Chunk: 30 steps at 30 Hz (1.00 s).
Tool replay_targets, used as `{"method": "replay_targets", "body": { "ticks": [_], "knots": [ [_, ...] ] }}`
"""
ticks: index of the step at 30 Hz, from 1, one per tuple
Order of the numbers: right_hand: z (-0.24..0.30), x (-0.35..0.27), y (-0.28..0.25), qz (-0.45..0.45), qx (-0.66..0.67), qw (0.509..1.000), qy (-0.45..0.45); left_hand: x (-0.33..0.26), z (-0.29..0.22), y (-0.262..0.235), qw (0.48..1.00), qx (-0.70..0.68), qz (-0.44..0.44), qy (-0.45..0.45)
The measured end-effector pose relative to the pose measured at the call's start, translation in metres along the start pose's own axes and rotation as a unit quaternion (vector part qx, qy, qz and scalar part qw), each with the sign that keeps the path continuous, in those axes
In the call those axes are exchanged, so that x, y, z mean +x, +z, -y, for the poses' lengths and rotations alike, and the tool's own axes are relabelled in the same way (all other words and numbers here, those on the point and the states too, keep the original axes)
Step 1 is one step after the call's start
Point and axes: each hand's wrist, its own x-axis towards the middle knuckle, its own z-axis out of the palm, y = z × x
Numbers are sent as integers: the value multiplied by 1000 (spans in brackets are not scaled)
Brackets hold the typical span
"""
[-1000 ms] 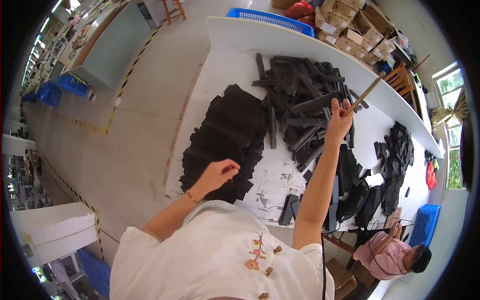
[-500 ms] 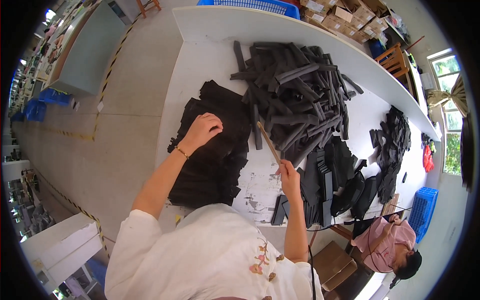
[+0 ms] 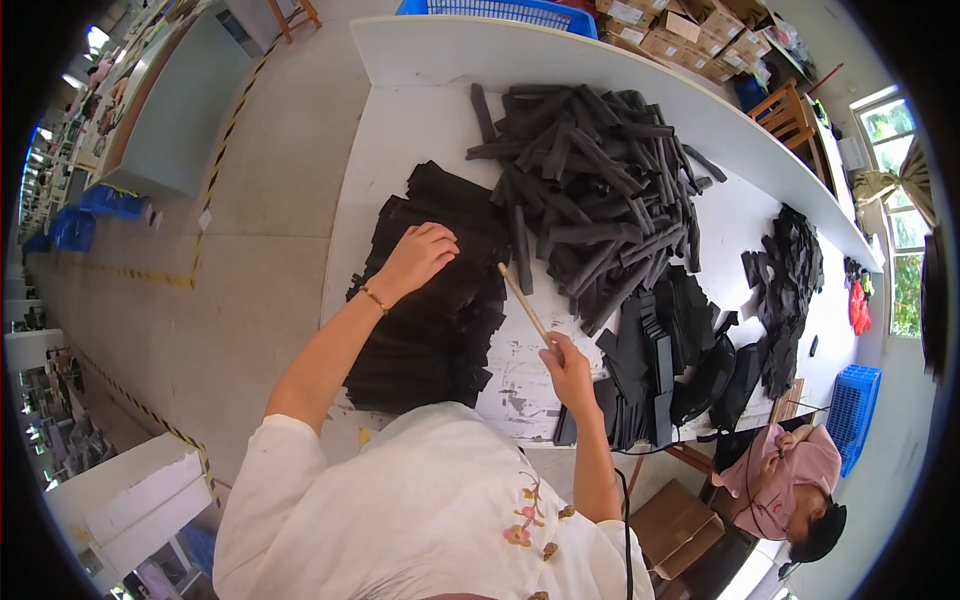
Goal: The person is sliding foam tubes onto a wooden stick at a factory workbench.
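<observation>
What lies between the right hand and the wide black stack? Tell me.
The head view shows scuffed white tabletop between the right hand and the wide black stack; the held stick slants across it.

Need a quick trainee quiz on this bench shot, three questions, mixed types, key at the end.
1. Which of the wearer's hands grips the thin tan stick?
2. True or false: the heap of dark rolled pieces lies farther right than the flat black stack.
3. In this view, the left hand is over which of these?
A) the cardboard boxes
B) the flat black stack
C) the blue basket

Key:
1. The right hand.
2. True.
3. B
</observation>
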Motion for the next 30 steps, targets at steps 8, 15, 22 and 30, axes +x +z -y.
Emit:
{"method": "replay_targets", "body": {
  "ticks": [8, 15, 22, 30],
  "knots": [
    [21, 0, 0, -55, -157, 976, -138, 6, -12, -18, 999, -33, 14, -5],
    [27, 3, 4, -41, -191, 966, -169, 6, -23, -23, 999, -27, 18, 16],
    [29, 16, 52, 35, 102, 980, -165, 8, -110, -34, 989, 8, 3, 147],
    [64, -8, 87, 129, 223, 966, -4, -53, -84, 25, 441, -816, -179, -329]
  ]
}}
